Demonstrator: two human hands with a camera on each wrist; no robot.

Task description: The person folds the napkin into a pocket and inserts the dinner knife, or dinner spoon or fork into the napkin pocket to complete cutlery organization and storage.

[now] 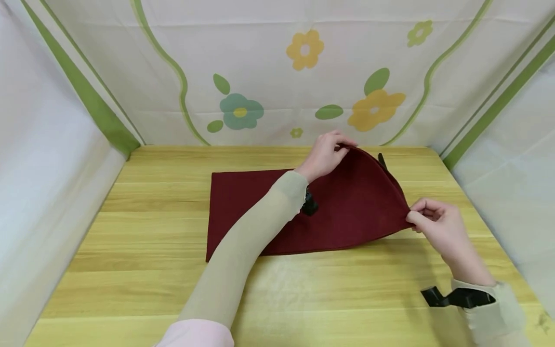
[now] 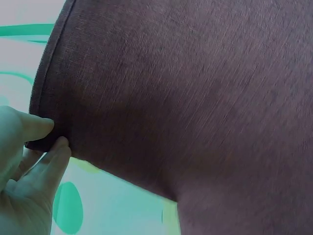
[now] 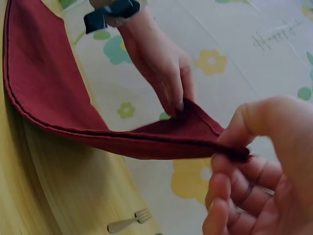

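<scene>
A dark red cloth (image 1: 338, 212) with hemmed edges lies lengthwise on the table, its right end lifted. At the far right corner, my left hand (image 1: 326, 153) pinches the cloth between thumb and fingers. The near right corner is pinched by my right hand (image 1: 440, 226). Between the two hands the raised edge sags in a curve. In the left wrist view, the thumb and fingertips of the left hand (image 2: 36, 152) grip the cloth corner (image 2: 112, 98). A fork (image 3: 129, 221) lies on the table beyond the raised cloth in the right wrist view.
A narrow dark tip (image 1: 382, 160) shows behind the raised cloth edge; its kind is hidden. The light wooden table (image 1: 143, 284) meets a white curtain with flower prints (image 1: 269, 58) at the back. White fabric hangs on both sides. Each wrist carries a black camera mount (image 1: 464, 297).
</scene>
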